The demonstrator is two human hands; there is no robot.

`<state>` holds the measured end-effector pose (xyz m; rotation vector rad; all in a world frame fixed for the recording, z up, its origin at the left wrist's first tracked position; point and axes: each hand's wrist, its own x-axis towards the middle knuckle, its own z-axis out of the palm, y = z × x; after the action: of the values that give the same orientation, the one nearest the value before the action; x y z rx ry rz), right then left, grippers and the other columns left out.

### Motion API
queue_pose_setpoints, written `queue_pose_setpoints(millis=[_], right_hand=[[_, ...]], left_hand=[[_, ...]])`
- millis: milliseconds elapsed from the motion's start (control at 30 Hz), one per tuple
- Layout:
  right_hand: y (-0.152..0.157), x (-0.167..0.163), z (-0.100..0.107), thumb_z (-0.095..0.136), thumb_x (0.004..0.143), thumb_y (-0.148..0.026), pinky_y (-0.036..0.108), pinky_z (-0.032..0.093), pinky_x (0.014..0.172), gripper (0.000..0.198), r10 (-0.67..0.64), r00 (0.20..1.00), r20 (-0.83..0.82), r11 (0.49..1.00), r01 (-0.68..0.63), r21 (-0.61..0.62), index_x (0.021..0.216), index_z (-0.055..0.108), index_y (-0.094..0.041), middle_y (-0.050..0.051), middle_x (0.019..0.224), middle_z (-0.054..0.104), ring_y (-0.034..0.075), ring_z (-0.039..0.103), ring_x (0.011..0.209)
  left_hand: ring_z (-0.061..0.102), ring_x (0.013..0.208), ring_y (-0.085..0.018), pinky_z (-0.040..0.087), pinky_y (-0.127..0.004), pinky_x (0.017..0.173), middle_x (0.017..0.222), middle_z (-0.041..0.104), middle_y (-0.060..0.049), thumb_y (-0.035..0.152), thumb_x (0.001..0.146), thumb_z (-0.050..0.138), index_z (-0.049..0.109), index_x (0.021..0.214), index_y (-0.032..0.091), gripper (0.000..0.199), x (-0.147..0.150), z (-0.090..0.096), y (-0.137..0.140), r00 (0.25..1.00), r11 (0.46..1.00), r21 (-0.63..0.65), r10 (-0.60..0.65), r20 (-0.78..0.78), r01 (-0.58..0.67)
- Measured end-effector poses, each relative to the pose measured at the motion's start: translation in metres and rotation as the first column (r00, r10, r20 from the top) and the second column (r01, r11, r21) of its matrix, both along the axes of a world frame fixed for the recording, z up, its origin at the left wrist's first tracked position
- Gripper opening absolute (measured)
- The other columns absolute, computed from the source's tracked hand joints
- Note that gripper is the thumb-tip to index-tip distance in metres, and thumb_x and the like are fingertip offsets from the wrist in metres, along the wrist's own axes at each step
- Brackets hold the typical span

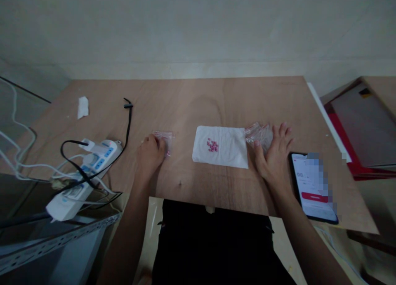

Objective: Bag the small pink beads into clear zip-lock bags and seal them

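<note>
Dim; soft shadows; phone screen [312,188] partly pixelated.

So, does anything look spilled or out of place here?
The power strip looks odd: it lies askew, seemingly jutting past the near edge of the table, under a tangle of cables. Nothing looks spilled; the small pink pieces are clustered on the white sheet.

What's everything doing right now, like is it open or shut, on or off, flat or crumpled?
Left hand: fingers bent, touching the small bag
Small bag: lying down, partly covered
Right hand: open, fingers spread
Clear bags: crumpled together
White cloth: spread flat
Pink pieces: loose, clustered on the cloth
Phone: face up, screen lit
Power strip: plugs in; can't tell if it's on
</note>
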<state>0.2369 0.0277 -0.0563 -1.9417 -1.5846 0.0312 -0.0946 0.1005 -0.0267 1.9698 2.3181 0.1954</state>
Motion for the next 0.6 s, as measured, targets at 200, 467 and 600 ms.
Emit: queue_pose_setpoints(millis=[200,467,600], right_hand=[[-0.008,-0.008,0.004,0.045,0.094,-0.043,0.068,0.010,0.115,0.059,0.024,0.998,0.056,0.985,-0.033,0.169,0.143,0.037,-0.013,0.021,0.161,0.017,0.039,0.007,0.150],[0.002,-0.063,0.052,0.052,0.092,-0.024,0.062,0.030,0.112,0.032,0.245,0.969,-0.025,0.901,-0.218,0.375,0.124,0.056,-0.025,0.011,0.148,0.044,0.034,0.030,0.145],[0.021,-0.094,0.068,0.051,0.093,-0.025,0.050,0.044,0.106,0.027,0.419,0.889,-0.182,0.869,-0.336,0.363,0.119,0.060,-0.024,0.010,0.130,0.061,0.025,0.053,0.128]], left_hand=[[0.068,0.082,-0.029,0.047,-0.039,0.075,0.087,0.071,-0.015,0.031,0.092,0.035,0.062,0.088,0.016,0.031,-0.004,0.036,-0.022,1.000,0.991,0.132,-0.021,0.007,0.020],[0.062,0.082,-0.027,0.043,-0.042,0.081,0.081,0.067,-0.009,0.031,0.092,0.038,0.056,0.081,0.020,0.024,0.003,0.060,-0.034,0.987,0.937,0.319,-0.160,0.031,0.142],[0.061,0.092,-0.027,0.042,-0.042,0.084,0.090,0.067,-0.010,0.033,0.095,0.038,0.055,0.086,0.020,0.023,0.010,0.058,-0.033,0.943,0.880,0.382,-0.327,0.059,0.281]])
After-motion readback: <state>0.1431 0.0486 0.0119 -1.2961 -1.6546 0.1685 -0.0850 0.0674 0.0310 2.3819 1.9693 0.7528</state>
